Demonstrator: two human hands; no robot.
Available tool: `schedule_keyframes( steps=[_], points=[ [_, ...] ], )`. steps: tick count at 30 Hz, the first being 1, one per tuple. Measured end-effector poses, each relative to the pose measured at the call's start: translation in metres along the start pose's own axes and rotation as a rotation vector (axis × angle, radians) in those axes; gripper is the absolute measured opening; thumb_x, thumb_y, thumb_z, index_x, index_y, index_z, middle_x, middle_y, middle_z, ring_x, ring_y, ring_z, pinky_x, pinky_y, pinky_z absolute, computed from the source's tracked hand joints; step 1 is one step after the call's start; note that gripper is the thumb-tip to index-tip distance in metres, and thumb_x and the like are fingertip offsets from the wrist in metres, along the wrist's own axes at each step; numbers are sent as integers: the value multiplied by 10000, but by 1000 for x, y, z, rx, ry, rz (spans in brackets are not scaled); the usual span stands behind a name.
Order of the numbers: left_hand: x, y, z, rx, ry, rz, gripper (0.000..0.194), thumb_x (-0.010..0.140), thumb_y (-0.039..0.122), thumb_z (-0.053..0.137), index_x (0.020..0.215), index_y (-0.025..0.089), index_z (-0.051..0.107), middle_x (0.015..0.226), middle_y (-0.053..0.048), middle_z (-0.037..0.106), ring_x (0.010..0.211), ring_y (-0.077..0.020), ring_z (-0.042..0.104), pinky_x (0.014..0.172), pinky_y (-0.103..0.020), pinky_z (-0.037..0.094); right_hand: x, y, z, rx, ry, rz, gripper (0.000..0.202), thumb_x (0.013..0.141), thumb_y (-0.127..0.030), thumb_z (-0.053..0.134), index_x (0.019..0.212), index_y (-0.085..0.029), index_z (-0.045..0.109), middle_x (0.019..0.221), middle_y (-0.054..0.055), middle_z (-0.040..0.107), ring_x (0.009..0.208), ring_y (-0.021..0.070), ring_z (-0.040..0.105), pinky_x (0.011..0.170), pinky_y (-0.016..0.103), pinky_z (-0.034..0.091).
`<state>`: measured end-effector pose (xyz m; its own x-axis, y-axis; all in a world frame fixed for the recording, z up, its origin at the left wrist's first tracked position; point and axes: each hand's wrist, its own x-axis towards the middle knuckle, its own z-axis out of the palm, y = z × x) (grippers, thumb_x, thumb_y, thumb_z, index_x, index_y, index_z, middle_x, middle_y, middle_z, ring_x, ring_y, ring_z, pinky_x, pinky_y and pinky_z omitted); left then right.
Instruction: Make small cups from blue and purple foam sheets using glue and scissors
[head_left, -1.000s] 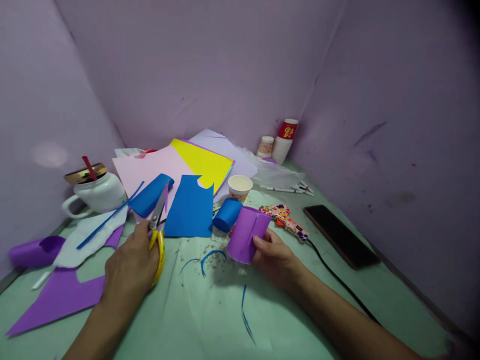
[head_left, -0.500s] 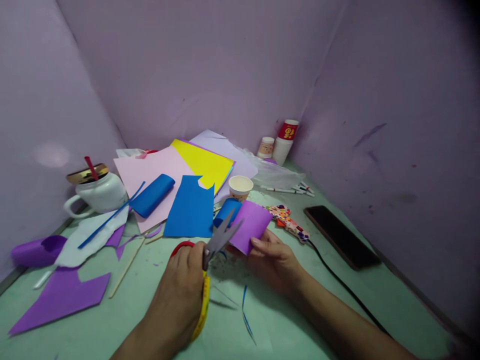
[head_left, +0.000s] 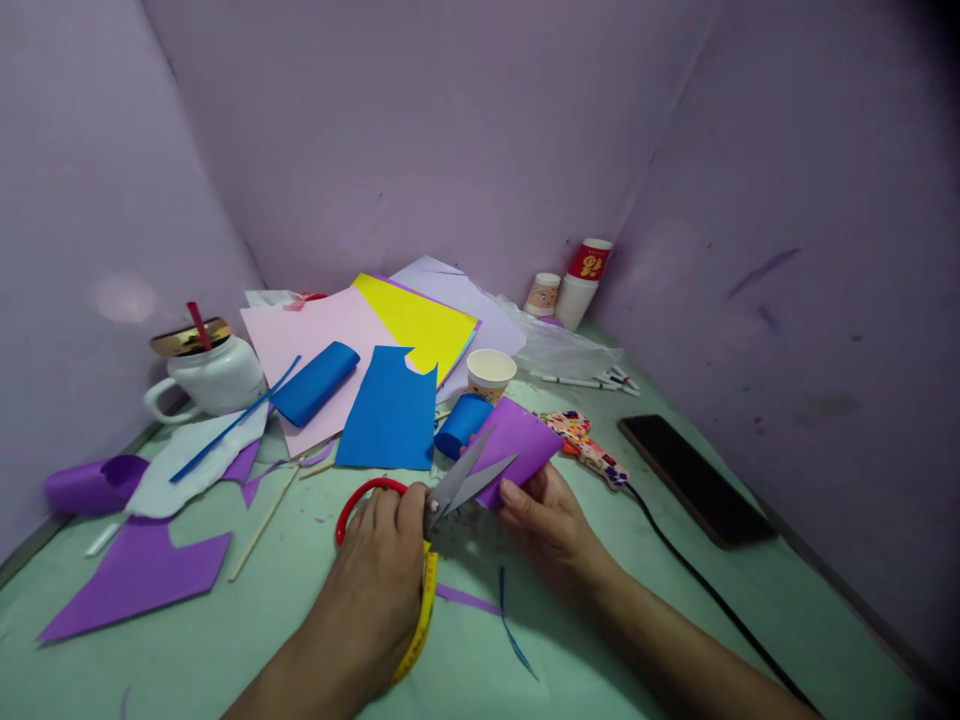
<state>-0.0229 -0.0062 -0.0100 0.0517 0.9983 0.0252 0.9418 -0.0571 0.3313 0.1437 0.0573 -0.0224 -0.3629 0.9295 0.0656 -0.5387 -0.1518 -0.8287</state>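
Above the tabletop [head_left: 259, 635], the left hand [head_left: 382, 570], knuckles uppermost, grips the scissors [head_left: 442, 498] by their handles, blades spread before the purple piece [head_left: 529, 435], which the right hand [head_left: 551, 520], slanting in from the right, holds thumb uppermost.

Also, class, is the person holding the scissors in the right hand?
No, the left hand holds the scissors, while the right hand holds a purple piece.

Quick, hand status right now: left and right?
Left hand: closed, holding the scissors, blades apart.
Right hand: closed, holding the purple piece between thumb and fingers.
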Motion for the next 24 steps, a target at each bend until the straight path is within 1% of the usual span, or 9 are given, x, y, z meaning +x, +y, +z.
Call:
schedule_keyframes(
  steps=[2, 4, 10, 13, 17, 20, 24],
  points=[
    [1, 0, -2, 12, -42, -29, 461, 791, 41, 433, 1235, 159, 471, 1084, -140, 577, 962, -258, 556, 790, -389, 451, 0, -1, 1, -5, 3, 0, 467, 690, -309, 784, 1086, -210, 557, 1075, 76, 701, 979, 250, 653, 850, 364, 520],
    [2, 1, -6, 33, -74, -44, 427, 812, 42, 408, 1214, 162, 486, 1067, -130, 580, 945, -255, 551, 785, -388, 443, 1, -3, 0, -19, 8, 0, 466, 683, -327, 786, 1075, -207, 563, 1065, 78, 705, 953, 251, 662, 815, 354, 531],
    [5, 5, -16, 87, -124, -32, 334, 848, 50, 348, 1107, 159, 529, 1021, -118, 571, 895, -251, 543, 747, -378, 430, 1, -8, -1, -59, -7, 30, 422, 690, -330, 778, 1050, -218, 589, 1034, 64, 720, 871, 232, 682, 742, 317, 549],
    [5, 6, -17, 99, -148, -26, 327, 852, 49, 329, 1089, 154, 529, 999, -119, 562, 864, -246, 544, 716, -368, 429, 2, -9, 0, -49, -5, 14, 417, 685, -329, 783, 1039, -217, 594, 1025, 60, 722, 902, 237, 679, 784, 329, 551],
    [3, 3, -17, 125, -166, -10, 312, 845, 44, 335, 1060, 155, 532, 980, -110, 555, 861, -239, 544, 723, -364, 430, 3, -9, 2, -14, 3, 14, 441, 676, -312, 790, 1054, -221, 584, 1064, 63, 711, 978, 253, 664, 857, 357, 539],
    [3, 1, -17, 138, -157, 11, 296, 846, 47, 336, 1037, 160, 533, 975, -105, 549, 869, -238, 542, 732, -365, 435, 3, -10, 3, -2, -2, 23, 468, 682, -311, 787, 1089, -219, 573, 1078, 71, 707, 984, 256, 664, 864, 367, 540],
    [5, 2, -18, 184, -169, 17, 294, 840, 36, 318, 1002, 157, 531, 965, -105, 546, 854, -240, 547, 725, -374, 440, 2, -9, 3, -11, -5, 25, 438, 693, -326, 781, 1068, -218, 581, 1077, 72, 710, 964, 249, 671, 856, 363, 544]
  ],
)
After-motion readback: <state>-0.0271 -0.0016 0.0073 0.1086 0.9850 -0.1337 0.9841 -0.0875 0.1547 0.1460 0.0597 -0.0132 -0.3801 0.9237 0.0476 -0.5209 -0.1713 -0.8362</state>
